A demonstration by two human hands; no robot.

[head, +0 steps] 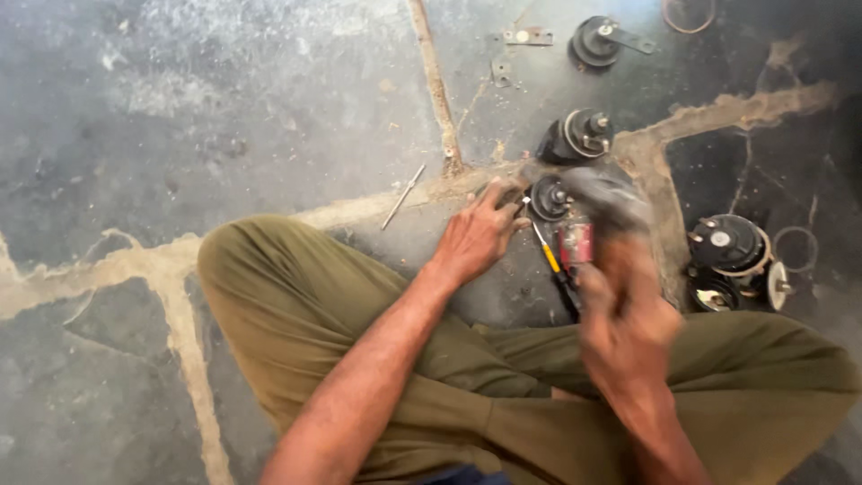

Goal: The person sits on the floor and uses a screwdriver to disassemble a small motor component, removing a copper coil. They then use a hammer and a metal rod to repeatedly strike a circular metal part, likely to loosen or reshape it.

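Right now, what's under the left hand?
Left hand presses on the cracked grey concrete floor, fingertips at a small round black metal part. Whatever lies beneath the palm is hidden.

Left hand [476,238] steadies a black round part [548,198]; blurred right hand [624,314] seemingly grips a tool.

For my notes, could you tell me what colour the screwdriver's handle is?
Yellow and black; the screwdriver shows in the head view, on the floor between both hands.

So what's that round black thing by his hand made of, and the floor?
The round black part by the left hand looks like metal, dark with a shiny stud at its centre. The floor looks like grey stone slabs, dull, with pale filled joints.
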